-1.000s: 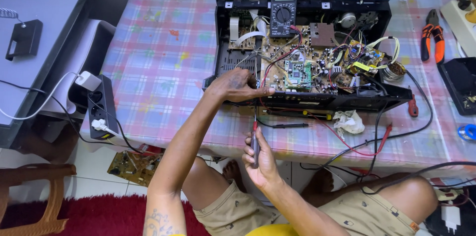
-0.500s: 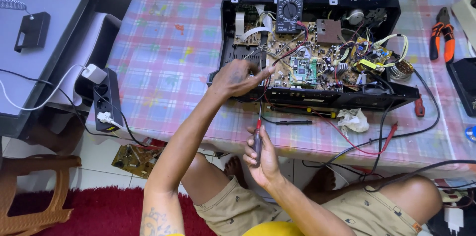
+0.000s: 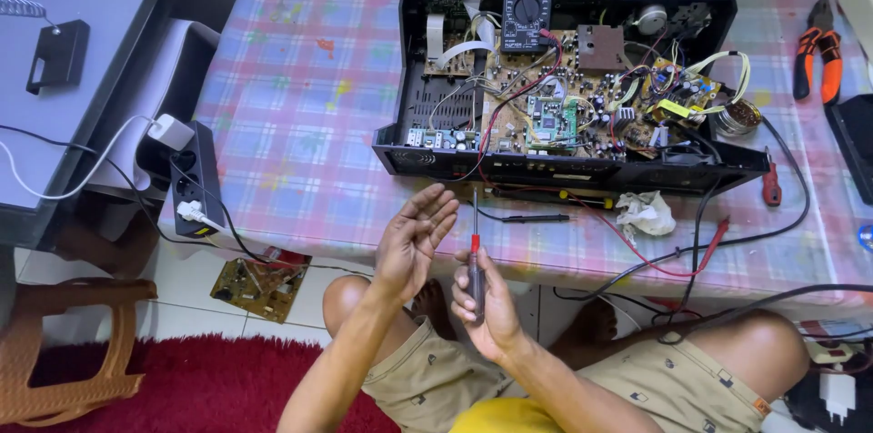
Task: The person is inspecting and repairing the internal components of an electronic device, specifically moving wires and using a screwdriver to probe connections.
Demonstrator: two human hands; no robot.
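An opened black electronic device [image 3: 564,165] lies on the plaid tablecloth, its circuit boards and wires exposed. A multimeter [image 3: 527,10] rests on its back part. My right hand [image 3: 486,310] grips a small screwdriver [image 3: 475,256] upright, tip pointing up, just below the table's front edge. My left hand [image 3: 414,237] is open, fingers spread, right beside the screwdriver and holding nothing. Red and black probe leads [image 3: 546,215] lie on the cloth in front of the device.
Orange-handled pliers [image 3: 814,46] lie at the far right. A crumpled white cloth [image 3: 644,212] sits near the front edge. A black power strip [image 3: 193,187] hangs at the table's left. A loose circuit board [image 3: 259,280] lies on the floor beside a red rug and wooden stool.
My left hand has pulled back from the device's front edge and now hovers open beside the screwdriver. My right hand keeps the screwdriver upright.
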